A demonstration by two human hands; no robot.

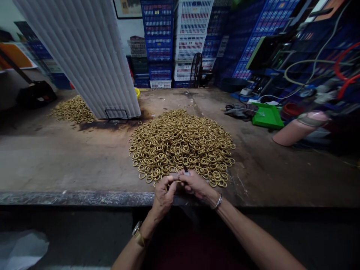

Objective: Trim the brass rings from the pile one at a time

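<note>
A wide heap of brass-coloured rings [181,138] lies on the brown tabletop [70,157] in front of me. At the heap's near edge my left hand [163,195] is closed on a ring [167,187], partly covered by the fingers. Close against it, my right hand [199,185] is wrapped round a small knife-like tool [186,170] with a dark tip pointing up and away. Most of the tool is inside the fist, so its exact kind is not plain. The fingertips of both hands meet around the ring.
At the left, a tall ribbed pale panel [92,60] stands by a black wire stand [116,115] and a second ring heap [73,109]. To the right are a green tray [268,116] and a pink cylinder [298,129]. Stacked crates [159,45] line the back.
</note>
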